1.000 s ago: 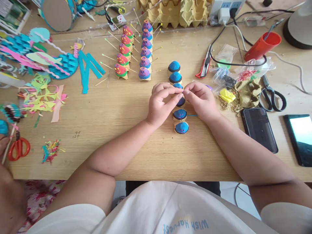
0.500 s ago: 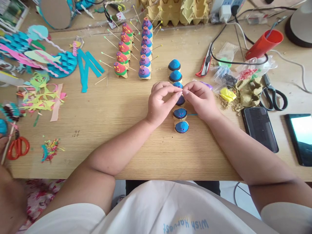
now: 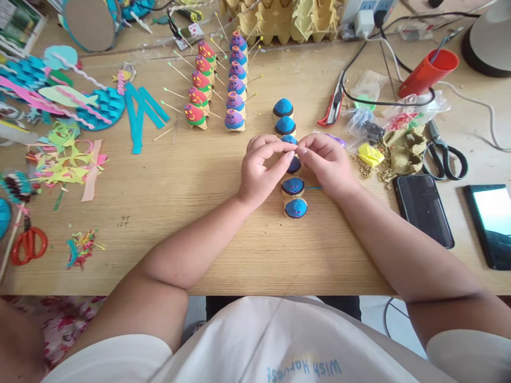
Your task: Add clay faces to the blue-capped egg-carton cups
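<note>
Meeting over blue domes [image 3: 296, 206]: left hand [image 3: 258, 171] and right hand [image 3: 328, 164], pinched closed, contents unclear.

Left arm [image 3: 195, 242] and right arm [image 3: 393, 239] stretched forward, elbows bent. Left hand [image 3: 261, 169] and right hand [image 3: 328, 164] close together, each pinching thumb to forefinger.

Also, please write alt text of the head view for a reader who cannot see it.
A person's left hand and right hand hover close together over a row of blue-topped cups on a wooden table; anything held is unclear. Red-green cups and purple-blue cups stand behind.
</note>
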Demonstrator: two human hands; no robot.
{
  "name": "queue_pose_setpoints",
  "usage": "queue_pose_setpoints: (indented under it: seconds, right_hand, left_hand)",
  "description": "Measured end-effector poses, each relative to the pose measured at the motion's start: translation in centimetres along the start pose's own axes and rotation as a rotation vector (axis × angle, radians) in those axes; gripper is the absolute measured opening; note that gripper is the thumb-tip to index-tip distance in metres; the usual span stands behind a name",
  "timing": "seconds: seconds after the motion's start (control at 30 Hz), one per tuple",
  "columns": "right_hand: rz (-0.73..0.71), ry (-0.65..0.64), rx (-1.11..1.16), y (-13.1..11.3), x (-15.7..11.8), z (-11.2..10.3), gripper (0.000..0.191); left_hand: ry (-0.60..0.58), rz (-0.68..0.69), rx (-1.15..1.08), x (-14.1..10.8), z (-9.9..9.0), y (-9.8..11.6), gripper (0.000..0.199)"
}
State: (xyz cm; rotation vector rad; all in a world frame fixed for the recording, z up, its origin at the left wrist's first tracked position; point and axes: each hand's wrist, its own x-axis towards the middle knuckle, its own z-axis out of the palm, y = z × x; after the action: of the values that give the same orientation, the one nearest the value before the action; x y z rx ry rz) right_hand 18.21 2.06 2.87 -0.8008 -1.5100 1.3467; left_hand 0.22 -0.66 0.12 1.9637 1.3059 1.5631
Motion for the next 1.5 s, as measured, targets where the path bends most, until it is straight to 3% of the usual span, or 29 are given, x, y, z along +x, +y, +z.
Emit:
queue_pose_setpoints:
  seconds: [1.5]
  right_hand:
    - [0.007, 0.004, -0.026, 0.19, -0.03, 0.02, 0.050]
  left_hand:
    - [-0.019, -0.014, 0.032, 0.16, -0.07, 0.03, 0.023]
